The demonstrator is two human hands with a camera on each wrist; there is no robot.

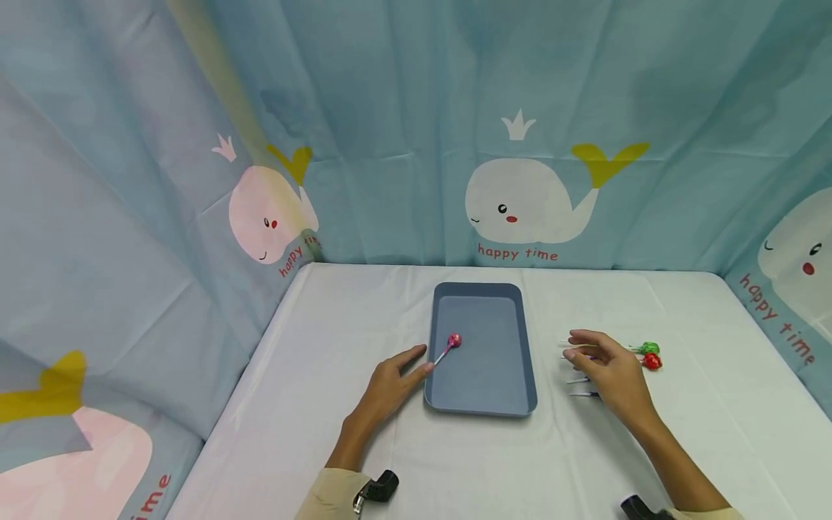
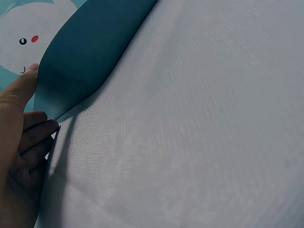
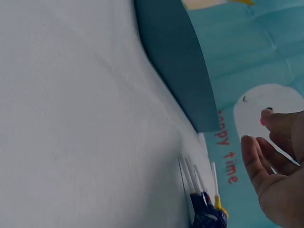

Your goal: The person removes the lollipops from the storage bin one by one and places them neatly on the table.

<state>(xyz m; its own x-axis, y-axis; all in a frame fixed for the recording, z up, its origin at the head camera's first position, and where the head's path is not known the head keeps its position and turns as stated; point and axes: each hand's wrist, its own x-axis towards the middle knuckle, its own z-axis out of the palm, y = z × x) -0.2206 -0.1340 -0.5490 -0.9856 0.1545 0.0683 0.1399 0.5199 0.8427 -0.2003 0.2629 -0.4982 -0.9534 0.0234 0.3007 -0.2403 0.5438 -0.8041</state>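
Note:
A grey-blue tray [image 1: 490, 375] lies on the table with one pink lollipop [image 1: 454, 340] in it, the stick leaning toward the left rim. My left hand [image 1: 386, 390] rests at that rim with thumb and fingers spread, the thumb tip by the stick's end. Right of the tray, my right hand [image 1: 614, 375] hovers over several lollipops, thumb and fingertips apart with nothing between them. A green lollipop [image 1: 650, 348] and a red lollipop [image 1: 652, 361] show beyond it. Dark blue wrappers [image 3: 209, 219] appear in the right wrist view; in the head view the hand hides them.
A white cloth [image 1: 364, 310] covers the table. Blue curtains [image 1: 390, 144] with whale prints enclose its back and sides. The loose lollipops lie side by side, white sticks [image 1: 578, 380] pointing toward the tray.

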